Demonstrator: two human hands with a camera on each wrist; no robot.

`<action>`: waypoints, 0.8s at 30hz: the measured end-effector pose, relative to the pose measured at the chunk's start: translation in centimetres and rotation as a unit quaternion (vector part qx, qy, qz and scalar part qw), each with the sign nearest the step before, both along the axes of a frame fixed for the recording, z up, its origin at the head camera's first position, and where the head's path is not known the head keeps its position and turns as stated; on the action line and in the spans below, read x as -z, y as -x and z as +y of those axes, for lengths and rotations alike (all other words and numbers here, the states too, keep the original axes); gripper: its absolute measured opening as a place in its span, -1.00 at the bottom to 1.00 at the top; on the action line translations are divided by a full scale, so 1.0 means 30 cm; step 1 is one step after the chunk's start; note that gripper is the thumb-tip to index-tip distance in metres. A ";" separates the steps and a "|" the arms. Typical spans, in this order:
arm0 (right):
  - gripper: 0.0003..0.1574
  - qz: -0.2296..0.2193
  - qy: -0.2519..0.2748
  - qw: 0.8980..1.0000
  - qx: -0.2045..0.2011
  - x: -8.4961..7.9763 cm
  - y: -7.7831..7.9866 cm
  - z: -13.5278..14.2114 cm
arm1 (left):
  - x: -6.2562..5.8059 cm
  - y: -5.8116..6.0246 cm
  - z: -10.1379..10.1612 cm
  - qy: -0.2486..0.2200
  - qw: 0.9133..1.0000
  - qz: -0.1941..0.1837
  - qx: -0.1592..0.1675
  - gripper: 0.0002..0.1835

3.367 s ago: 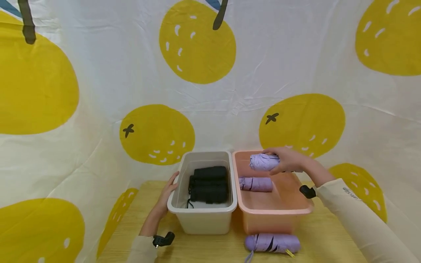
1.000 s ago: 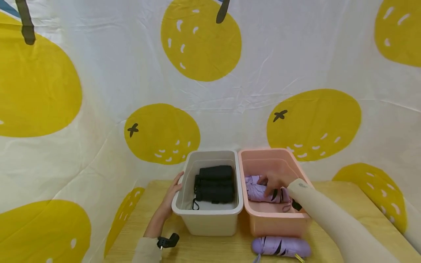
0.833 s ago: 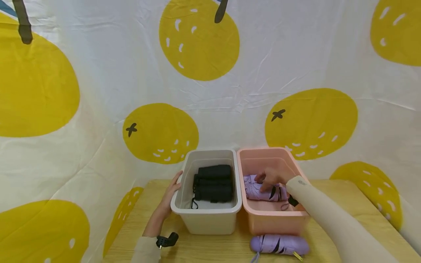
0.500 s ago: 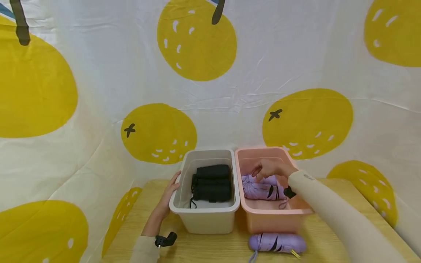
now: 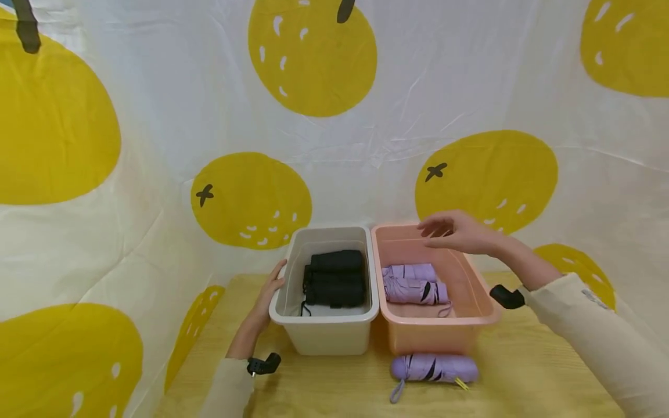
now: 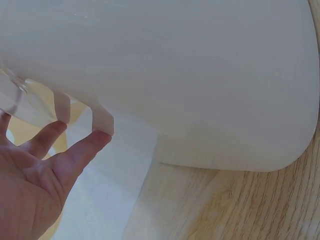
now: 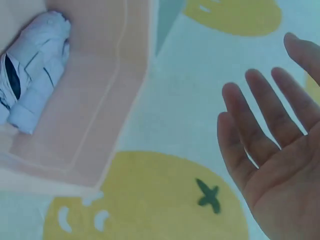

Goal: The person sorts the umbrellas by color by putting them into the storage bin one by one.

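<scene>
Fingers of my left hand (image 5: 270,290) touch the left rim of a pale grey bin (image 5: 329,334); in the left wrist view the fingertips (image 6: 102,136) meet tabs under the rim. Black folded umbrellas (image 5: 337,278) lie side by side inside that bin. My right hand (image 5: 460,233) hovers over the back right of a pink bin (image 5: 434,337), holding nothing; its fingers look spread and relaxed in the right wrist view. Below it, two lavender folded umbrellas (image 5: 415,290) lie against the pink bin's left side, one with a wrist loop.
Another lavender folded umbrella (image 5: 439,368) with a yellow tag lies on the wooden table (image 5: 324,389) in front of the pink bin. The bins stand side by side. A white cloth (image 5: 366,151) with yellow fruit prints hangs behind them.
My right hand has put a lavender umbrella down in the pink bin, let go, and risen up and to the right. The left hand stays at the grey bin's rim.
</scene>
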State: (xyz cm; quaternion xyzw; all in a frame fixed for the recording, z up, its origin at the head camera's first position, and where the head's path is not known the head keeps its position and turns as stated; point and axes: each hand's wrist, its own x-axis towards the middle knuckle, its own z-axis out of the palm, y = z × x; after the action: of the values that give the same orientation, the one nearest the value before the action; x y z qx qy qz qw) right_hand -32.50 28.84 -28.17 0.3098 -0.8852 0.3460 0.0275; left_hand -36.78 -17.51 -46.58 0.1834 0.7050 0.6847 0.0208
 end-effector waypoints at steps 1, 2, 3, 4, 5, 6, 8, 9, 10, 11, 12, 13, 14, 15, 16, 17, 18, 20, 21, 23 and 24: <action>-0.56 0.015 -0.002 1.000 0.001 -0.010 -0.035 0.010 | -0.004 0.001 -0.001 0.000 1.000 0.001 -0.002 -0.42; -0.58 0.034 -0.010 0.999 0.002 -0.013 -0.068 0.021 | -0.007 0.000 -0.001 -0.002 1.000 0.001 -0.004 -0.42; -0.60 0.051 -0.017 0.999 0.002 -0.011 -0.101 0.031 | -0.009 -0.001 -0.002 -0.002 1.000 0.002 -0.005 -0.41; -0.62 0.069 -0.024 0.997 0.003 -0.007 -0.138 0.040 | -0.010 -0.002 -0.002 -0.002 1.000 0.002 -0.007 -0.41; -0.64 0.084 -0.026 0.996 0.005 0.002 -0.175 0.049 | -0.011 -0.004 -0.002 -0.004 1.000 0.002 -0.009 -0.41; -0.65 0.101 -0.029 0.994 0.006 0.015 -0.210 0.057 | -0.011 -0.004 -0.002 -0.004 1.000 0.002 -0.009 -0.41; -0.67 0.132 -0.035 0.991 0.013 0.049 -0.276 0.071 | -0.009 -0.004 -0.002 -0.001 1.000 0.002 -0.005 -0.41; -0.67 0.140 -0.034 0.989 0.020 0.069 -0.307 0.075 | -0.008 -0.003 -0.002 0.000 1.000 0.002 -0.002 -0.41; -0.67 0.151 -0.037 0.987 0.029 0.093 -0.335 0.081 | -0.006 -0.001 0.001 0.002 1.000 0.001 0.001 -0.40; -0.66 0.159 -0.037 0.986 0.036 0.119 -0.360 0.086 | -0.005 -0.001 0.002 0.002 1.000 0.000 0.004 -0.40; -0.65 0.167 -0.036 0.985 0.038 0.146 -0.380 0.090 | -0.004 -0.001 0.004 0.002 1.000 0.000 0.008 -0.40; -0.65 0.168 -0.032 0.984 0.041 0.173 -0.399 0.093 | -0.005 -0.002 0.005 0.002 1.000 -0.001 0.009 -0.40; -0.64 0.165 -0.025 0.985 0.042 0.201 -0.415 0.094 | -0.006 -0.002 0.005 0.001 1.000 -0.002 0.009 -0.39; -0.63 0.162 -0.015 0.986 0.041 0.230 -0.427 0.093 | -0.008 -0.002 0.005 -0.001 1.000 -0.002 0.008 -0.39; -0.63 0.161 -0.006 0.986 0.037 0.261 -0.435 0.092 | -0.010 -0.002 0.005 -0.004 1.000 -0.002 0.005 -0.39; -0.62 0.157 0.007 0.987 0.030 0.293 -0.439 0.091 | -0.011 -0.002 0.004 -0.005 1.000 -0.001 0.002 -0.39; -0.61 0.152 0.017 0.988 0.024 0.325 -0.443 0.088 | -0.013 -0.002 0.003 -0.004 1.000 -0.001 -0.003 -0.39; -0.60 0.148 0.031 0.988 0.020 0.391 -0.448 0.082 | -0.013 0.000 0.003 -0.006 1.000 0.000 -0.009 -0.40; -0.58 0.155 0.034 0.987 0.019 0.425 -0.450 0.077 | -0.011 0.001 0.003 -0.008 1.000 0.002 -0.011 -0.40; -0.56 0.179 0.026 0.983 0.018 0.490 -0.458 0.067 | -0.004 -0.002 0.003 -0.009 1.000 -0.002 -0.011 -0.41; -0.53 0.193 0.019 0.981 0.016 0.521 -0.464 0.061 | 0.001 -0.004 0.004 -0.010 1.000 -0.004 -0.007 -0.41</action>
State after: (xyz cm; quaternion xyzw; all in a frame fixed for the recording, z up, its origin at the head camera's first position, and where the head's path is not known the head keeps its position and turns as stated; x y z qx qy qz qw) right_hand -18.57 30.66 -43.81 0.3563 -0.8614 0.2957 0.2088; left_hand -36.66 -17.40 -46.62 0.1760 0.6991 0.6928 0.0164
